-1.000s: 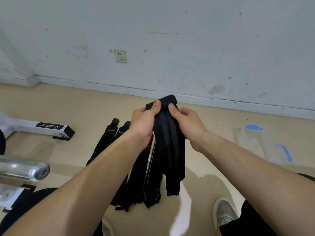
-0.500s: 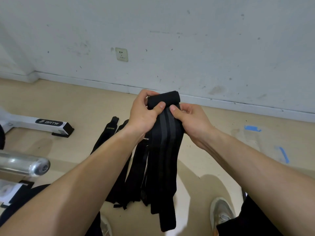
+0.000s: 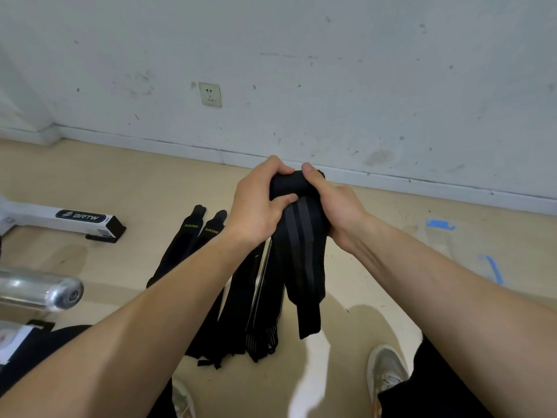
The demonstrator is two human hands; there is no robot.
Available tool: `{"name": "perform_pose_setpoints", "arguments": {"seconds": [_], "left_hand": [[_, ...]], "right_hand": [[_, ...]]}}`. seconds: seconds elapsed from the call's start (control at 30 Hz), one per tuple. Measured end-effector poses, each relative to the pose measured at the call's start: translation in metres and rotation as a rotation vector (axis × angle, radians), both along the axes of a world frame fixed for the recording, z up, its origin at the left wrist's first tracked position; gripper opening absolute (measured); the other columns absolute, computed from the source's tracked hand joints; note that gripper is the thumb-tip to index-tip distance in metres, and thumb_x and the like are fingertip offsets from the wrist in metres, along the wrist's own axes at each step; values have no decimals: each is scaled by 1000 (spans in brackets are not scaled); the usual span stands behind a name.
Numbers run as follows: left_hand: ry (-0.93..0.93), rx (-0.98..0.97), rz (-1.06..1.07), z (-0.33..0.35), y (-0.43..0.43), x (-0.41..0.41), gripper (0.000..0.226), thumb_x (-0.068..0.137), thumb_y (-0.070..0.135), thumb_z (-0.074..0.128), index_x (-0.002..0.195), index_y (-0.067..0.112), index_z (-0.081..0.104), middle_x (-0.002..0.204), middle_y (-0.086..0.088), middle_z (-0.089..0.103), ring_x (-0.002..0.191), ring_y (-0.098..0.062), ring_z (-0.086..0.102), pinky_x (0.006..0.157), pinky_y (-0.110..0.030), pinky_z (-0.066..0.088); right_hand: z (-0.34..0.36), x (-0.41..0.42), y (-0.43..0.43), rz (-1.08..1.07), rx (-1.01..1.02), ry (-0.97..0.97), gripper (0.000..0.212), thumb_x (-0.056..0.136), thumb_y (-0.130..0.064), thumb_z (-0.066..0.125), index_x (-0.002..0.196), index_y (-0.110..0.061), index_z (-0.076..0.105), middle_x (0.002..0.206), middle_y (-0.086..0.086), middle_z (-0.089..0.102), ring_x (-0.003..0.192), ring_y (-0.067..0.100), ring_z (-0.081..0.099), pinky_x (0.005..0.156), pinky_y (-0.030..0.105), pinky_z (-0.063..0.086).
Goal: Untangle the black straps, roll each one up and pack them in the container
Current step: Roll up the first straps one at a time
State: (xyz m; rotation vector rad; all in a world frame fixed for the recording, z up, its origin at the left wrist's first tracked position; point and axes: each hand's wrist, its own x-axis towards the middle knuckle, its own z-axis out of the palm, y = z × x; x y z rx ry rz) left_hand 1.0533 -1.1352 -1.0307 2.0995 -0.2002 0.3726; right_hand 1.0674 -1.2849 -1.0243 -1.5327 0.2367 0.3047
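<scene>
Both hands hold one black strap (image 3: 303,251) with grey stripes in the air above the floor. Its top end is wound into a small roll (image 3: 287,184). My left hand (image 3: 256,203) grips the roll from the left, thumb pressed on its front. My right hand (image 3: 334,203) grips it from the right, thumb on top. The loose tail hangs down to about knee height. Several other black straps (image 3: 193,254) lie flat on the floor below and to the left, two of them printed XUEYING. A clear plastic container (image 3: 446,245) stands on the floor at the right.
A white machine base (image 3: 69,220) marked BRTW lies on the floor at the left, with a chrome bar end (image 3: 57,292) nearer me. A white wall with a socket (image 3: 210,94) stands close ahead. My shoes (image 3: 387,375) are at the bottom. Blue tape marks (image 3: 440,223) dot the floor.
The roll at the strap's top has grown thicker as my hands turned it. The hanging tail is shorter and has risen off the lower pile.
</scene>
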Motion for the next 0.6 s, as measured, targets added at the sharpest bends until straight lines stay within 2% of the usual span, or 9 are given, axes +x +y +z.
{"name": "perform_pose_setpoints", "arguments": {"seconds": [0.07,0.13,0.23,0.3,0.4,0.5,0.6], "left_hand": [[52,-64,-11,-2,2,1,31,85,7,79,103,25,61,99,14,66,87,3,62,77,-15,50],[140,-184,-44,-3,4,1,33,84,9,82,102,29,63,104,6,69,86,1,65,74,-16,53],[227,-366,-65,-2,6,2,34,83,13,85,107,30,70,107,1,73,105,-21,70,88,-35,60],[296,-501,-64,0,4,0,31,87,13,81,113,26,71,104,-3,76,102,-26,73,89,-40,61],[419,-736,-55,1,-5,-4,26,95,15,73,120,18,69,102,-12,78,94,-28,77,88,-40,61],[492,-853,-7,2,-9,-4,22,95,16,72,118,15,70,106,-13,78,98,-28,77,91,-40,61],[599,-926,-52,6,-10,-6,22,98,21,69,114,4,71,107,-15,78,99,-26,77,89,-36,62]], "right_hand": [[-3,1,1,-24,13,-6,63,77,-64,75,106,-7,75,95,10,79,88,27,77,92,48,60],[-5,1,1,-44,15,-19,59,80,-62,74,102,-6,76,94,11,79,89,29,77,93,49,59],[-7,2,0,-57,20,-56,54,87,-57,71,96,-4,77,92,13,79,89,30,77,92,49,59],[-7,2,0,-68,21,-83,52,89,-55,70,93,-3,77,91,14,78,89,31,77,91,48,60],[-9,1,2,-83,-11,-113,58,88,-57,71,94,1,76,91,15,78,88,31,76,90,48,60],[-12,-1,3,-79,-58,-144,70,83,-63,70,98,5,73,94,20,77,89,36,75,88,53,59],[-13,-1,3,-88,-96,-200,74,85,-65,67,95,9,69,95,23,74,89,38,74,84,53,58]]}}
